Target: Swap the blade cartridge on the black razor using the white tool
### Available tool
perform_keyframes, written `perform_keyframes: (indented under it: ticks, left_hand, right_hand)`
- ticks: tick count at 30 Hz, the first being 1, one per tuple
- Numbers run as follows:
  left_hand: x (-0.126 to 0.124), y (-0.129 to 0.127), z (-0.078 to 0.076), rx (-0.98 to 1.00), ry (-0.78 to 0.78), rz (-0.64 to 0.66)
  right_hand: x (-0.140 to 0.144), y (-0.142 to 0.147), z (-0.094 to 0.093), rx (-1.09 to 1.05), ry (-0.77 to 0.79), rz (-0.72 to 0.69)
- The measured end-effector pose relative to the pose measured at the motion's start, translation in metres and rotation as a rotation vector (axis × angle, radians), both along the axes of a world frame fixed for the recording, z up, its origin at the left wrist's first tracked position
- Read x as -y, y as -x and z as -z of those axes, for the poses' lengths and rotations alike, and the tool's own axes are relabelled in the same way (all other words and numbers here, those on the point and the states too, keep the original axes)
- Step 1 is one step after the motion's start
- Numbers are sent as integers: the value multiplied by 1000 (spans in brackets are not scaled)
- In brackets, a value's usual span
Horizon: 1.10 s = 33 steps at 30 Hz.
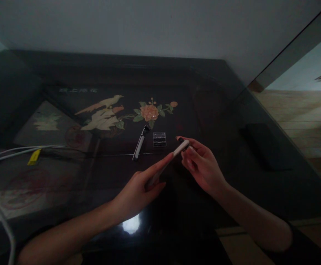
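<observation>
dim light in here, and a plain grey wall point(122, 25) rises right behind the dark, glossy table point(218, 114)! across its top, 1 long-tailed bird point(105, 102) and 1 large pink bloom point(149, 112); nearer the front, 1 bright white reflection point(131, 223) gleams! over on the right, beyond the table, pale floorboards point(284, 114) stretch away.

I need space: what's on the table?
On the table: a slim handle, a small box, a dark object, cables, a yellow tag. The left hand and right hand, holding a white tool, cover what's beneath.
</observation>
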<state>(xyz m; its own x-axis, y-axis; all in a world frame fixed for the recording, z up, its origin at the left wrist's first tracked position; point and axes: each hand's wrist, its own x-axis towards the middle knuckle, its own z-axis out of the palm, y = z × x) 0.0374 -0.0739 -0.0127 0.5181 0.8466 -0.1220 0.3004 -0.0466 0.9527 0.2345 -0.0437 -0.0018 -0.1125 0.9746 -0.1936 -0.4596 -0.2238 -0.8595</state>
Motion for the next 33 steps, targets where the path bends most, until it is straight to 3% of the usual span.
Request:
perform_keyframes:
  ticks: [17, 33]
  left_hand:
    - [-3, 1, 0, -98, -45, -37]
    - [-2, 2, -1, -34, -50, -24]
  right_hand:
    - [1, 0, -2, -16, 3, -19]
    - [3, -1, -4, 42, -20, 19]
